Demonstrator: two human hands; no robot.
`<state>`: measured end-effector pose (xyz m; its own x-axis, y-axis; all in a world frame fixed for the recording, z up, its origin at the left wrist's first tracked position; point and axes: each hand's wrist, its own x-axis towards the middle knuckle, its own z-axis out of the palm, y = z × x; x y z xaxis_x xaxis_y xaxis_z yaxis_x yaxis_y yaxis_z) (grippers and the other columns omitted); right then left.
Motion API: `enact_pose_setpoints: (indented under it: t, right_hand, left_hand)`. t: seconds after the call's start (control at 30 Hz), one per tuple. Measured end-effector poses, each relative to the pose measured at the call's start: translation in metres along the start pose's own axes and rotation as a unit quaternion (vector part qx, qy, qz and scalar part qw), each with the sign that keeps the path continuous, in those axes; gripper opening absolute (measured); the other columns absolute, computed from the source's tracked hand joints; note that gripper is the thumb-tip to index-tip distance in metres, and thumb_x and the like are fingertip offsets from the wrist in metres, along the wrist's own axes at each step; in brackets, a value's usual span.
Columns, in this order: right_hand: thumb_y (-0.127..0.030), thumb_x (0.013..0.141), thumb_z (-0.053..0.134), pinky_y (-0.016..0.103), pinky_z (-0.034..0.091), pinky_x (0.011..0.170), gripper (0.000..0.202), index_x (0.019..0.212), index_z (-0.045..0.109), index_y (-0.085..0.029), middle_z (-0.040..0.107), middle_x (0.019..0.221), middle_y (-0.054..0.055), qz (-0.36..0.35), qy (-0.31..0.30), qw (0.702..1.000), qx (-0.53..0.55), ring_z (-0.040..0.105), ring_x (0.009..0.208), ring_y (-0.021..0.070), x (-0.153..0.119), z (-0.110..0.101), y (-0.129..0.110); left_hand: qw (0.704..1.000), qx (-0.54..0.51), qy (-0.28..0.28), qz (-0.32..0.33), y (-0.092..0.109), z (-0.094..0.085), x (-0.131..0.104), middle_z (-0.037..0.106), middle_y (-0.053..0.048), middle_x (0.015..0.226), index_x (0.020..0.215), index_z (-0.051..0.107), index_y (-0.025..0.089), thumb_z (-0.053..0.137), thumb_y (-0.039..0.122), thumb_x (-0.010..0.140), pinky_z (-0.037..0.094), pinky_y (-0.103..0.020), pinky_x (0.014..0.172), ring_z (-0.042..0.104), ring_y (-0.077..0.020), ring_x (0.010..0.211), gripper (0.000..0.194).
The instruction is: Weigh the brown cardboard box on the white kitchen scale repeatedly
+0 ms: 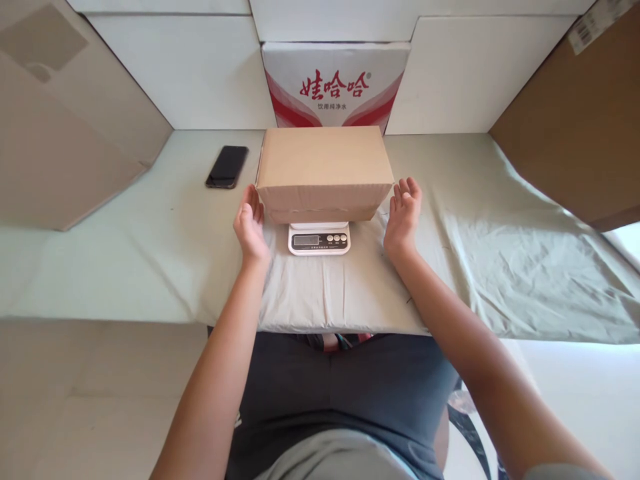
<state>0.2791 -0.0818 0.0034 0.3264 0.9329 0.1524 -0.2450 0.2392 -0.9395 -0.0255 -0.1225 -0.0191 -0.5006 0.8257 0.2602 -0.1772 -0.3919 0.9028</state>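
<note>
A closed brown cardboard box point(325, 157) rests on a small white kitchen scale point(319, 251) in the middle of the table. The scale's display and buttons show below the box's near side; its platform is mostly hidden. At the box's left side is my left hand point(250, 223), fingers apart and holding nothing. My right hand point(404, 217) is beside the right side, open, with its fingers pointing up and forward. Whether either hand touches the box is hard to tell.
A black phone point(227, 167) lies left of the box on the green tablecloth point(125, 253). Behind stands a white and red printed carton point(336, 83) among white boxes point(185, 73). Large brown cartons stand at the left point(75, 127) and right point(575, 133).
</note>
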Motion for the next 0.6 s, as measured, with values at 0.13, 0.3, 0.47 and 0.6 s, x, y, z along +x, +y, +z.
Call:
enact_pose_setpoints:
  t: [0.13,0.3,0.47,0.6]
  right_hand:
    - [-0.063,0.087,0.055,0.057,0.029,0.145,0.069,0.149,0.047,-0.035,0.046,0.177,0.008,-0.002,0.006,1.000,-0.009,0.040,0.174,0.0264,0.009,-0.005,0.009]
    - [-0.065,0.088,0.056,0.061,0.030,0.145,0.063,0.144,0.051,-0.037,0.054,0.169,0.007,-0.010,0.002,1.000,-0.008,0.045,0.169,0.0261,0.010,-0.006,0.016]
    - [-0.066,0.088,0.056,0.061,0.033,0.142,0.061,0.140,0.053,-0.035,0.055,0.166,0.008,-0.008,-0.011,1.000,-0.019,0.051,0.164,0.0285,0.007,-0.002,0.015]
    - [-0.065,0.087,0.058,0.062,0.035,0.141,0.055,0.133,0.055,-0.034,0.061,0.156,0.008,0.002,0.009,1.000,0.000,0.057,0.156,0.0286,0.010,-0.002,0.012]
  left_hand:
    - [1.000,0.010,-0.006,-0.007,-0.002,-0.001,0.001,0.059,-0.019,0.173,0.147,0.076,0.022,0.070,0.091,0.083,0.043,-0.051,0.136,0.048,-0.0405,0.168,0.094]
    - [0.999,0.027,-0.019,0.002,-0.001,0.000,0.000,0.062,-0.019,0.170,0.148,0.076,0.023,0.065,0.091,0.087,0.046,-0.049,0.134,0.052,-0.0387,0.166,0.093]
    - [0.999,0.033,-0.017,0.004,0.001,0.002,0.000,0.066,-0.020,0.165,0.148,0.075,0.021,0.065,0.093,0.086,0.048,-0.049,0.132,0.055,-0.0394,0.163,0.096]
    - [1.000,0.026,-0.017,0.003,0.001,0.004,0.000,0.071,-0.020,0.158,0.140,0.079,0.021,0.067,0.093,0.083,0.048,-0.051,0.132,0.057,-0.0408,0.161,0.093]
